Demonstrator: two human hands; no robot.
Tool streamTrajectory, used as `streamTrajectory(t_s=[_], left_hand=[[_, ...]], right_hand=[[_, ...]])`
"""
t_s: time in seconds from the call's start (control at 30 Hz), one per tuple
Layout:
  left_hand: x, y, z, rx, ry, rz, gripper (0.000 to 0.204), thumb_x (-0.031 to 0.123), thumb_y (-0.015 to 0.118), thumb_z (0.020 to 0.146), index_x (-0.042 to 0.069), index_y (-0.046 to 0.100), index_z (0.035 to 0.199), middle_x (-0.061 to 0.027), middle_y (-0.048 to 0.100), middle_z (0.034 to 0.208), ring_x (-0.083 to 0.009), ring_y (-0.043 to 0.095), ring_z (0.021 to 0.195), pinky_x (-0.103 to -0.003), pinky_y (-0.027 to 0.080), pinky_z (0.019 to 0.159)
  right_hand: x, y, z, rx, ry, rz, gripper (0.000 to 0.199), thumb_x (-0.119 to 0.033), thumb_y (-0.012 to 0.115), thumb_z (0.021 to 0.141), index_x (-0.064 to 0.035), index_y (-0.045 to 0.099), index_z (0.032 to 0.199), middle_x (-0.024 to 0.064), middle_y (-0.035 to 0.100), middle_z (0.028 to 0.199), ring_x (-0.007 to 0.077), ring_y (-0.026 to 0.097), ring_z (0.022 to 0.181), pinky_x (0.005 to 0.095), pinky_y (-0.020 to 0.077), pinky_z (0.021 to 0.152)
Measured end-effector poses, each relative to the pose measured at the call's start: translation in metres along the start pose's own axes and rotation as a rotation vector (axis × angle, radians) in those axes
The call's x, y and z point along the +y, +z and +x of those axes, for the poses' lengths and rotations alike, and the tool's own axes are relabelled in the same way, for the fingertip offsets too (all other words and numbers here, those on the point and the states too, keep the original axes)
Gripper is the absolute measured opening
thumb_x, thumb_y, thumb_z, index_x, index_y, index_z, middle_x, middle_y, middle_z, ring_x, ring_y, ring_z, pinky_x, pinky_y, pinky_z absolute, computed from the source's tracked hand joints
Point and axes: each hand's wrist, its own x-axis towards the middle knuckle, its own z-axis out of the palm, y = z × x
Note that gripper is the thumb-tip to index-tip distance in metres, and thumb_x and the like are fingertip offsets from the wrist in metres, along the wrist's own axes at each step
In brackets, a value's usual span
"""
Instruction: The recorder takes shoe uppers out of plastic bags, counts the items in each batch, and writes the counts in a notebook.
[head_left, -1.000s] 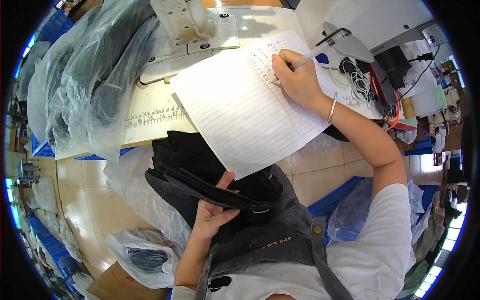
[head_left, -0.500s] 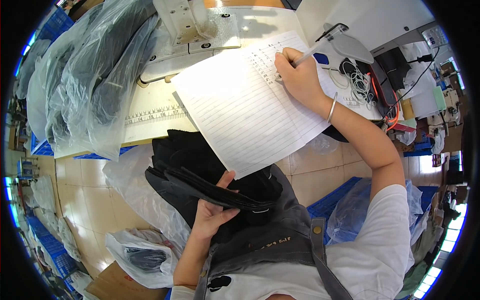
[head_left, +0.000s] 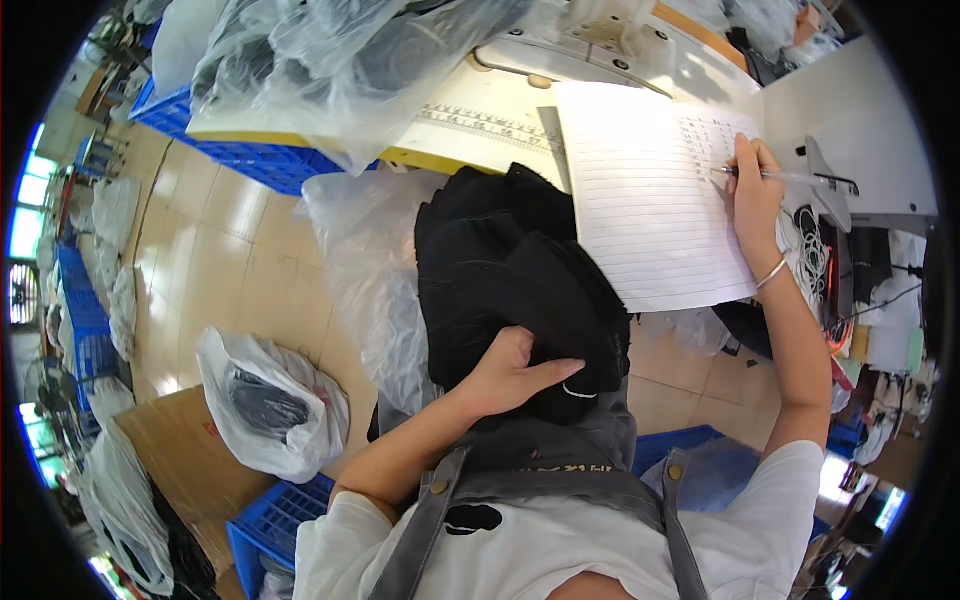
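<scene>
My right hand (head_left: 759, 195) pinches a clear-barrelled pen (head_left: 800, 178), its tip at the handwritten marks on the right page of a lined paper notebook (head_left: 640, 215). The notebook lies open on the table, its near edge jutting over the front. A thick stack of black fabric pieces (head_left: 490, 245) rests on my lap, spread partly like a fan and reaching up to the notebook's left edge. My left hand (head_left: 500, 375) grips the near part of this stack. Its thumb lies stretched across the top piece, while the other fingers are mostly hidden in the fabric.
The white table (head_left: 440, 140) carries a printed ruler and a machine base (head_left: 580, 65). Clear plastic bags (head_left: 320, 75) cover its left side, above a blue crate (head_left: 260, 165). White cables (head_left: 808, 245) lie at right. A white bag (head_left: 275, 400) and cardboard box (head_left: 165, 440) stand lower left.
The view has swung left, so the scene sits further right. The fabric stack has tipped from edge-on to lying flatter, with my left hand now over it. The pen stays in my right hand.
</scene>
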Motion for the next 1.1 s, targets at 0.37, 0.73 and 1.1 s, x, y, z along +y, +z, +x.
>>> streamTrajectory(t_s=[0.37, 0.73, 1.1], left_hand=[[-0.018, 0.025, 0.014, 0.416, 0.009, 0.45, 0.034, 0.02, 0.064, 0.076, -0.011, 0.05, 0.074, -0.0248, 0.054, 0.074, -0.0284, 0.055, 0.066, -0.035, 0.042, 0.062], [-0.029, 0.034, 0.011, 0.432, 0.067, 0.51, 0.024, 0.015, 0.058, 0.079, -0.006, 0.051, 0.072, -0.0249, 0.054, 0.076, -0.0401, 0.052, 0.076, -0.044, 0.041, 0.07], [-0.033, 0.036, 0.01, 0.513, 0.204, 0.486, 0.025, 0.017, 0.058, 0.08, -0.005, 0.054, 0.068, -0.0223, 0.054, 0.066, -0.0381, 0.053, 0.065, -0.042, 0.04, 0.063]], right_hand=[[-0.014, 0.008, -0.009, 0.002, -0.054, -0.114, 0.033, -0.024, 0.051, 0.089, -0.0085, 0.044, 0.06, -0.0033, 0.041, 0.05, 0.0015, 0.036, 0.042, 0.0162, 0.0265, 0.039], [-0.029, -0.011, 0.012, -0.055, -0.181, -0.194, 0.024, -0.021, 0.056, 0.086, -0.0049, 0.05, 0.069, -0.0012, 0.047, 0.056, 0.0029, 0.039, 0.049, 0.0169, 0.0299, 0.045], [0.005, -0.05, 0.01, -0.138, -0.296, -0.463, 0.017, -0.013, 0.053, 0.087, 0.0003, 0.055, 0.097, 0.0037, 0.055, 0.09, 0.0095, 0.05, 0.082, 0.0199, 0.0396, 0.073]])
